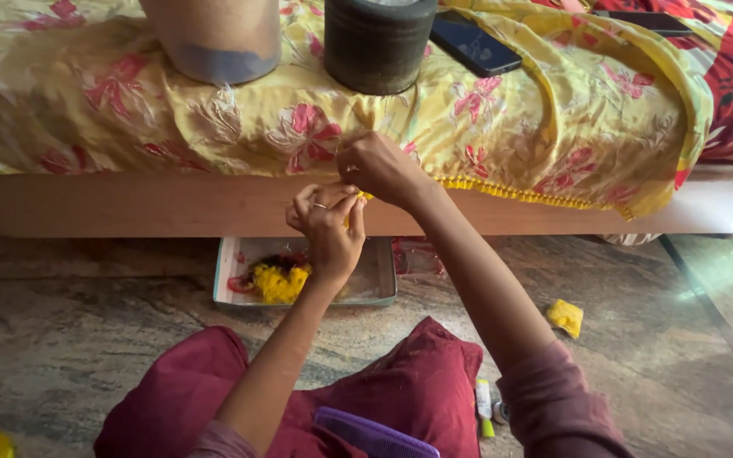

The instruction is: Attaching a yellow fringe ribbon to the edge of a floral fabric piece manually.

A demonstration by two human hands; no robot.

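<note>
Working the yellow trim at the edge of the cloth.

My left hand point(330, 227) was pinched shut on a small yellow bit point(353, 212), ring finger curled in, held up close so I could see it. My right hand point(377, 165) was closed on the hem of the yellow flowered cloth point(502, 119), right where the yellow tassel fringe point(519, 193) begins; what lay between those fingertips I could not tell. The cloth was draped over the bed's wooden edge point(129, 208), keeping the hem at my level. A shallow tray point(379, 284) of yellow and red pieces sat on the floor just below my hands. A dark round pot point(377, 47) and a phone point(475, 47) rested on the cloth.
</note>
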